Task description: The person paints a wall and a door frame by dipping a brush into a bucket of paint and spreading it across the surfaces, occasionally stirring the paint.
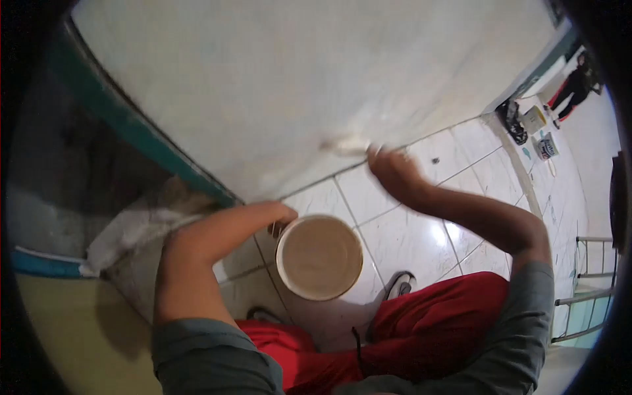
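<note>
My right hand (pixel 398 172) is closed round the handle of a paintbrush (pixel 349 144), blurred by motion. The brush points left and lies close against the lower part of the pale wall (pixel 296 79). At the upper left rim of a round bucket (pixel 319 258), my left hand (pixel 284 216) is closed on its edge, with most of the fingers hidden behind it. Pale, creamy-white stuff shows inside the bucket, which sits in front of my knees above the tiled floor.
White tiles (pixel 401 210) with dark joints cover the floor. A whitish sack (pixel 128 230) lies by the green door frame (pixel 141 135) on the left. Tubs (pixel 547 146) and a black bag (pixel 512 122) stand at the far right, near another person (pixel 579 82). A metal rack (pixel 586 296) is at right.
</note>
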The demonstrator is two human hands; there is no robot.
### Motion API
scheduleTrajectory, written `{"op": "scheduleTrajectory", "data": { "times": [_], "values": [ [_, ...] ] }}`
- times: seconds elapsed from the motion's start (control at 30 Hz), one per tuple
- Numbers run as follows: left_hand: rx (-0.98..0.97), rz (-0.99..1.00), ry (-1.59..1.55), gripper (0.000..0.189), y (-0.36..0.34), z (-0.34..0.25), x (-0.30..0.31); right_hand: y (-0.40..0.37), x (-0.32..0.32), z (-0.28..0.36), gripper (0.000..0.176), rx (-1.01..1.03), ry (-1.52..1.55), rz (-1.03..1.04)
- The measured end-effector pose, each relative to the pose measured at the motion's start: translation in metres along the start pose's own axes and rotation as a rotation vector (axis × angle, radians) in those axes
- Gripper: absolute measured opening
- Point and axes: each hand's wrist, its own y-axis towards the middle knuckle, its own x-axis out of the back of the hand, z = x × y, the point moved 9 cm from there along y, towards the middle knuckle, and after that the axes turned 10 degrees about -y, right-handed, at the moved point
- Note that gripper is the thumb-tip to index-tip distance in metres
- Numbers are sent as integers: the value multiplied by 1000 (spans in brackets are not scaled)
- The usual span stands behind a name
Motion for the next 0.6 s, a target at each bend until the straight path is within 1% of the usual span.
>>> {"op": "scheduleTrajectory", "data": {
  "times": [0.03, 0.07, 0.1, 0.13, 0.17, 0.2, 0.27, 0.3, 0.33, 0.37, 0.4, 0.43, 0.47, 0.5, 0.53, 0.57, 0.6],
  "values": [
    [29, 34, -87, 39, -2, 2, -8, -2, -19, -32, 27, -230, 293, 226],
    [-15, 33, 12, 41, -14, -2, -11, 0, -18, -79, 16, -343, 781, 335],
    [-47, -31, 151, 37, -20, -5, -9, -4, 9, -118, 9, -425, 601, -8],
    [-81, -46, 277, 33, -17, -1, -4, -5, 20, -147, 7, -414, 603, -42],
    [-111, -72, 367, 37, -17, 2, -5, -6, 33, -169, 9, -418, 506, -44],
    [-91, -60, 359, 37, -21, 8, -11, -8, 42, -186, 11, -420, 402, -42],
    [-82, -184, 412, 40, -33, 13, -8, -14, 48, -195, 21, -394, 152, -76],
    [-133, -128, 437, 45, -32, 20, -12, -20, 41, -192, 29, -385, 51, -62],
    [-120, -127, 429, 45, -28, 36, -15, -8, 49, -184, 29, -392, 63, -71],
    [-241, -236, 612, 43, -28, 39, -16, 4, 30, -178, 31, -517, 99, 364],
    [-364, -347, 795, 41, -35, 39, -20, -11, 10, -164, 34, -623, 132, 803],
    [-354, -347, 783, 41, -41, 48, -20, -10, 13, -147, 28, -618, 236, 555],
    [-197, -304, 914, 37, -47, 66, -19, -14, 15, -120, 32, -537, 198, 316],
    [-40, -258, 1042, 34, -54, 84, -15, -10, 7, -95, 34, -407, 272, 420],
    [-35, -259, 1038, 34, -62, 89, -10, -10, -2, -65, 36, -280, 164, 442],
    [33, -294, 1026, 30, -71, 98, 2, -11, -7, -40, 36, -193, 211, 389],
    [100, -333, 1016, 27, -79, 107, 12, -14, -7, -18, 35, -190, 211, 273]
  ]
}}
